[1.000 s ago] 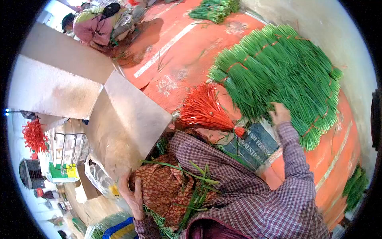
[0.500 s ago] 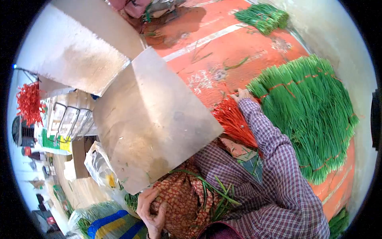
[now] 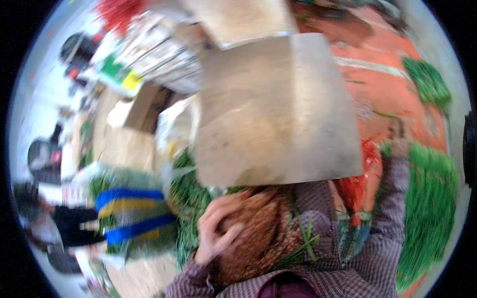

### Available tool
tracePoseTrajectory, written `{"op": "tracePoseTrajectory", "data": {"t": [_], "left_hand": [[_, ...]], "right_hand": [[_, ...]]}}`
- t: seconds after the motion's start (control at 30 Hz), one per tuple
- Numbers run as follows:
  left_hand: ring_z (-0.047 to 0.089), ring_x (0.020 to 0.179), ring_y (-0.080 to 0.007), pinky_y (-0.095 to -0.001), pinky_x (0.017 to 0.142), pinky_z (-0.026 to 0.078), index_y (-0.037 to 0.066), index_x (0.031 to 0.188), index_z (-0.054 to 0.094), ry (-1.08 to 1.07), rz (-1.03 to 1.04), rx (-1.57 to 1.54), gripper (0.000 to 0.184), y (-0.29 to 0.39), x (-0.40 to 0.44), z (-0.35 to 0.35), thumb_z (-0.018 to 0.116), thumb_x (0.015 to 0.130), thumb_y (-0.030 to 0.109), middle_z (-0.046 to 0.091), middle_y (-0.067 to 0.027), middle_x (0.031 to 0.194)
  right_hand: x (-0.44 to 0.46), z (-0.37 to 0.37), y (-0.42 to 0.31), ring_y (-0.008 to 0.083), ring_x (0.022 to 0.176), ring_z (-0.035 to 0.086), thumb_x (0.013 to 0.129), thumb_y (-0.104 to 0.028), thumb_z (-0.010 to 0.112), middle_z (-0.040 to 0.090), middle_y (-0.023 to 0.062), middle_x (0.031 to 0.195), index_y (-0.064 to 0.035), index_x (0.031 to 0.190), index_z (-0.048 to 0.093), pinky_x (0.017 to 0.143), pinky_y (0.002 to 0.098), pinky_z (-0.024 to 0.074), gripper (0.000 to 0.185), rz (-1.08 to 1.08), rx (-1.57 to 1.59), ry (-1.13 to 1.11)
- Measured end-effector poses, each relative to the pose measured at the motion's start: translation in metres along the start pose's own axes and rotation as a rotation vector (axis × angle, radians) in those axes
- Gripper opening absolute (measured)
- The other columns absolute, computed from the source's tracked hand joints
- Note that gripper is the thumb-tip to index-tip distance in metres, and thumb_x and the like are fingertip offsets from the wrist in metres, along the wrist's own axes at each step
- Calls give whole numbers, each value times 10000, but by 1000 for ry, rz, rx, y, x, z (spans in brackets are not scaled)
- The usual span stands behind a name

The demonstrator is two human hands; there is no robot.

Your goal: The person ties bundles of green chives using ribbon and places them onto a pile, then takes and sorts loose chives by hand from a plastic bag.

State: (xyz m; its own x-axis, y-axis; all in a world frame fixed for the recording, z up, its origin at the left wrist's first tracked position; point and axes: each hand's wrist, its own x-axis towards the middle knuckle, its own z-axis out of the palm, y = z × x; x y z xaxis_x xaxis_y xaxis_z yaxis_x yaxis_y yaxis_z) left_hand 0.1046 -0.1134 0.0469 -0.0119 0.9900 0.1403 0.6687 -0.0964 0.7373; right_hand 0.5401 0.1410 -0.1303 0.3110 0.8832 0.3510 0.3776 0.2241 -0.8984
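My left hand [image 3: 218,231] rests on a brown patterned cloth [image 3: 263,233] over my lap, thumb and fingers apart. Loose green stalks [image 3: 305,243] lie on that cloth. At the right, my right hand [image 3: 399,141] reaches out over the orange mat [image 3: 370,92], blurred by motion. Its fingertips meet or nearly meet one end of a thin green stalk [image 3: 382,114]; whether they grip it is unclear. Just below this hand lies a large pile of green stalks [image 3: 432,198] tied with red bands. A bunch of red ties [image 3: 357,191] lies to its left.
A large worn board [image 3: 278,114] stands between my two hands. A smaller green bundle [image 3: 428,84] lies farther up the mat. At the left are a strapped bag of greens [image 3: 134,213], a cardboard box [image 3: 146,107] and a person in dark clothing [image 3: 74,223].
The view has swung left, bringing the person in dark clothing into sight. My right hand has gone from the big pile past the red ties to the loose stalk. My left hand stays on the cloth.
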Motion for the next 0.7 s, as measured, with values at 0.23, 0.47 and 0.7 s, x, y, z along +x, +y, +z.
{"op": "tracePoseTrajectory", "data": {"t": [0.23,0.47,0.7], "left_hand": [[429,1212,-248,-346,1037,292,-14,1296,440,105,-323,-472,552,-30,-66,-7,397,944,409,464,-145,1304],[552,1020,-166,-308,908,411,-27,1150,572,386,-599,-468,431,-118,-164,-44,486,939,339,614,-97,1090],[559,975,-143,-288,838,436,7,1169,567,362,-592,-555,424,-212,-132,-74,534,914,344,620,-68,1038]], "right_hand": [[-8,42,-193,50,658,489,905,-215,566,584,19,845,-18,1069,616,561,185,398,261,-209,207,-331],[-30,215,-196,66,595,504,862,-298,619,594,17,820,-20,1071,621,509,219,417,347,-71,325,-597],[-9,272,-139,90,618,547,853,-286,612,623,59,832,-11,1153,568,532,241,449,409,-353,-393,-569]]}}
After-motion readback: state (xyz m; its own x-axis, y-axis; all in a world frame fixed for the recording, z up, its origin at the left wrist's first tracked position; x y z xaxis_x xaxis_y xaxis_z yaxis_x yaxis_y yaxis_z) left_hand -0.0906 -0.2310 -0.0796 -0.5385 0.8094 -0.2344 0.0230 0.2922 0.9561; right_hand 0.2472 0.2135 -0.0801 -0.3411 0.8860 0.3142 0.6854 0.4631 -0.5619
